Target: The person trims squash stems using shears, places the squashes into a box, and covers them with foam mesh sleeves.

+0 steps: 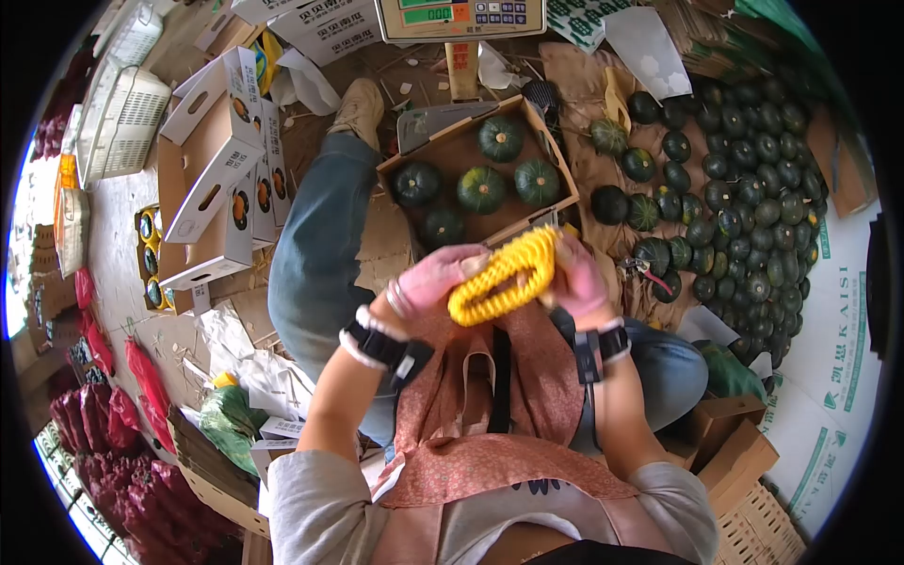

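Note:
My left hand (pixel 436 281), in a pink glove, pinches one end of a yellow foam net sleeve (pixel 504 275). My right hand (pixel 578 279), also gloved in pink, grips the other end, so the sleeve's opening is stretched between them above my lap. Just beyond the hands an open cardboard box (pixel 554 209) rests on a scale platform (pixel 428 125). Several dark green pumpkins (pixel 481 189) sit inside it, spaced apart, with bare cardboard between them. The fingertips of both hands are partly hidden by the sleeve.
The scale's display (pixel 461 17) stands at the far side. A large pile of green pumpkins (pixel 753 198) covers the right, with pruning shears (pixel 648 270) near its edge. Folded printed boxes (pixel 221 165), a white crate (pixel 127 122) and red net bags (pixel 146 377) lie left.

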A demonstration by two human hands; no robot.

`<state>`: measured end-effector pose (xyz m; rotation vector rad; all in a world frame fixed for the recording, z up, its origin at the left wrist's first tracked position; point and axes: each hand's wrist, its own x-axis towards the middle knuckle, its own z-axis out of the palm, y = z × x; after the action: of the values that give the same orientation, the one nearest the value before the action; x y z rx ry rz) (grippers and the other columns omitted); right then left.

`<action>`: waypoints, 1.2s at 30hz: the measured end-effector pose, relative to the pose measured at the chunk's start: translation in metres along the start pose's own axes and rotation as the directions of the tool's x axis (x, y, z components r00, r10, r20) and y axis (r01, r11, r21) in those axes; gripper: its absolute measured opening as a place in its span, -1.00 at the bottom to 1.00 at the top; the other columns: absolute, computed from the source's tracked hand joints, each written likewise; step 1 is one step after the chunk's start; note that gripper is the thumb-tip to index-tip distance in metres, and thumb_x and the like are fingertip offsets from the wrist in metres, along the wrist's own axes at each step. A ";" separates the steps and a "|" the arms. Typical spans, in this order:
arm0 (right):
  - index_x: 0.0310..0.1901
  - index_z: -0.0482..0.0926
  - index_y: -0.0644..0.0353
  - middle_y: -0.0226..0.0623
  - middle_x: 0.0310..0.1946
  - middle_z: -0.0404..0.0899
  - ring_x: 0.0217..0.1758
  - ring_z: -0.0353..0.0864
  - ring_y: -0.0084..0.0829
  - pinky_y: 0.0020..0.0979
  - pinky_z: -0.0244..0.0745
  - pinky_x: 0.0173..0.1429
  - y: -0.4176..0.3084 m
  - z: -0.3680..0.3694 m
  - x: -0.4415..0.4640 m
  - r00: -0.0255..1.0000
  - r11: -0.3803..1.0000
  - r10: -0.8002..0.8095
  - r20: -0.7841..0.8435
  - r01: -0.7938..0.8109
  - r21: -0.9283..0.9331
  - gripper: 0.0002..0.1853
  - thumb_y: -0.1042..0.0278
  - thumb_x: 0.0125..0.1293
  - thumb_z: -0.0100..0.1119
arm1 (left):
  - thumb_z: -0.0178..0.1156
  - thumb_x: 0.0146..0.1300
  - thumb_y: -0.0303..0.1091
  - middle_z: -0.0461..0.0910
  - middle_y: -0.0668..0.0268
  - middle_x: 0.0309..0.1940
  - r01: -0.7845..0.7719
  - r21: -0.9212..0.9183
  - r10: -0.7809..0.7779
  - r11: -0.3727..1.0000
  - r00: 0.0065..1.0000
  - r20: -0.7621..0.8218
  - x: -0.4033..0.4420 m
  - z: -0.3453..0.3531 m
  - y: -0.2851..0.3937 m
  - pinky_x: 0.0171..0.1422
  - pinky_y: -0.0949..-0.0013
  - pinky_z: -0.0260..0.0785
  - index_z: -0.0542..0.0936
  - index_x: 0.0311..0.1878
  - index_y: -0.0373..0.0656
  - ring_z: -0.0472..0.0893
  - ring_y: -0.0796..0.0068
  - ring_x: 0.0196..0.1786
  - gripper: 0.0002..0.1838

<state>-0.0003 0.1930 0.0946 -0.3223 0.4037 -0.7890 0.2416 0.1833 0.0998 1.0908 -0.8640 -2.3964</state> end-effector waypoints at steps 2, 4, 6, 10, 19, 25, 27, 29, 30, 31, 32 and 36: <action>0.00 0.43 0.20 -0.35 -0.29 0.55 -0.44 0.52 -0.59 -0.57 0.34 -0.59 0.006 -0.020 0.033 0.878 0.958 -0.060 -0.475 -0.084 -0.276 -0.69 0.17 0.38 -0.04 | 0.18 0.25 -0.10 0.57 0.33 -0.41 -0.008 0.605 0.128 0.796 0.979 -0.156 0.042 -0.027 0.015 -0.28 0.45 0.40 0.53 -0.10 -0.31 0.50 0.58 -0.38 -0.60; 0.02 0.43 0.20 -0.31 -0.30 0.55 -0.42 0.52 -0.54 -0.52 0.35 -0.55 0.011 -0.031 0.065 0.679 0.807 -0.088 -0.729 -0.381 -0.452 -0.67 0.16 0.36 -0.03 | 0.24 0.20 -0.27 0.45 0.15 -0.56 -0.062 0.768 0.441 0.638 0.847 -0.298 0.078 -0.042 0.019 -0.34 0.36 0.36 0.52 -0.25 -0.27 0.48 0.48 -0.46 -0.76; 0.10 0.38 0.26 -0.11 -0.19 0.56 -0.21 0.56 -0.29 -0.38 0.45 -0.25 0.017 -0.055 0.091 0.693 0.544 -0.242 -0.679 -0.482 -0.686 -0.60 0.17 0.35 -0.04 | 0.19 0.22 -0.31 0.52 0.01 -0.42 -0.111 0.909 0.656 0.401 0.728 -0.200 0.113 -0.061 0.004 -0.23 0.25 0.39 0.49 -0.18 -0.22 0.51 0.12 -0.33 -0.79; 0.19 0.28 0.21 0.01 -0.07 0.49 -0.08 0.47 -0.14 -0.29 0.39 0.00 0.045 -0.082 0.119 0.630 0.588 -0.267 -0.729 -0.493 -0.641 -0.57 0.19 0.35 -0.11 | 0.14 0.24 -0.34 0.53 -0.04 -0.35 -0.022 0.713 0.446 0.700 0.794 -0.413 0.138 -0.074 -0.014 -0.15 0.18 0.39 0.46 -0.11 -0.18 0.52 -0.08 -0.22 -0.79; -0.12 0.39 0.24 0.03 -0.30 0.53 -0.22 0.53 0.05 -0.20 0.44 -0.18 -0.006 -0.083 0.064 0.539 0.071 -0.820 -0.194 -0.241 -0.968 -0.79 0.28 0.37 -0.03 | 0.13 0.28 -0.36 0.49 0.18 -0.41 -0.341 0.698 0.641 0.630 0.735 -0.220 0.168 -0.024 -0.009 -0.21 0.38 0.37 0.46 -0.14 -0.24 0.47 0.39 -0.35 -0.82; -0.23 0.44 0.26 -0.07 -0.44 0.49 -0.39 0.52 -0.16 -0.35 0.43 -0.24 -0.016 -0.099 0.074 0.408 0.207 -0.875 -0.261 -0.171 -0.963 -0.82 0.31 0.32 0.07 | 0.15 0.27 -0.36 0.51 0.27 -0.44 -0.421 0.574 0.680 0.702 0.635 -0.367 0.176 -0.022 -0.022 -0.21 0.47 0.37 0.50 -0.16 -0.23 0.43 0.59 -0.35 -0.84; -0.26 0.45 0.26 -0.09 -0.48 0.49 -0.45 0.49 -0.22 -0.36 0.42 -0.28 -0.015 -0.114 0.077 0.377 0.230 -0.886 -0.270 -0.149 -0.962 -0.81 0.29 0.30 0.11 | 0.15 0.28 -0.37 0.50 0.37 -0.44 -0.468 0.459 0.650 0.756 0.621 -0.438 0.185 -0.023 -0.025 -0.21 0.52 0.35 0.51 -0.22 -0.24 0.41 0.65 -0.35 -0.87; -0.27 0.45 0.26 -0.09 -0.48 0.49 -0.45 0.49 -0.22 -0.36 0.42 -0.29 -0.018 -0.124 0.076 0.414 0.250 -0.863 -0.290 -0.149 -0.957 -0.81 0.29 0.30 0.12 | 0.15 0.28 -0.39 0.49 0.42 -0.44 -0.499 0.302 0.581 0.813 0.649 -0.491 0.191 -0.026 -0.028 -0.21 0.55 0.33 0.51 -0.25 -0.25 0.40 0.68 -0.35 -0.88; -0.27 0.47 0.23 -0.08 -0.49 0.50 -0.47 0.49 -0.18 -0.35 0.41 -0.32 -0.020 -0.123 0.078 0.409 0.241 -0.868 -0.282 -0.151 -0.959 -0.82 0.29 0.28 0.14 | 0.13 0.30 -0.41 0.50 0.47 -0.41 -0.526 0.187 0.540 0.830 0.672 -0.507 0.195 -0.033 -0.034 -0.14 0.58 0.33 0.51 -0.28 -0.22 0.41 0.70 -0.33 -0.92; -0.29 0.48 0.18 -0.06 -0.50 0.52 -0.46 0.52 -0.08 -0.29 0.42 -0.36 -0.022 -0.122 0.079 0.411 0.201 -0.867 -0.282 -0.229 -0.953 -0.82 0.24 0.28 0.14 | 0.14 0.29 -0.40 0.54 0.45 -0.35 -0.530 0.025 0.459 0.848 0.710 -0.534 0.199 -0.037 -0.040 -0.11 0.57 0.36 0.53 -0.26 -0.21 0.45 0.69 -0.30 -0.91; -0.29 0.47 0.15 -0.06 -0.50 0.53 -0.44 0.53 -0.04 -0.25 0.42 -0.38 -0.025 -0.117 0.080 0.402 0.169 -0.874 -0.272 -0.274 -0.947 -0.82 0.22 0.28 0.13 | 0.15 0.29 -0.39 0.56 0.43 -0.33 -0.541 -0.078 0.420 0.837 0.728 -0.542 0.201 -0.039 -0.043 -0.11 0.56 0.37 0.54 -0.24 -0.21 0.47 0.68 -0.28 -0.91; -0.26 0.44 0.10 -0.12 -0.39 0.53 -0.40 0.54 -0.01 -0.15 0.46 -0.38 -0.023 -0.104 0.080 0.265 -0.066 -0.961 -0.078 -0.496 -0.866 -0.84 0.22 0.28 0.10 | 0.08 0.34 -0.31 0.58 0.34 -0.37 -0.108 0.657 0.618 0.746 0.480 -0.623 0.194 -0.032 -0.035 -0.20 0.41 0.39 0.46 -0.16 -0.26 0.54 0.53 -0.35 -0.81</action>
<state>-0.0118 0.1060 -0.0047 -1.5628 2.3497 -1.0870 0.1414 0.0903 -0.0453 1.7626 -1.2495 -0.9951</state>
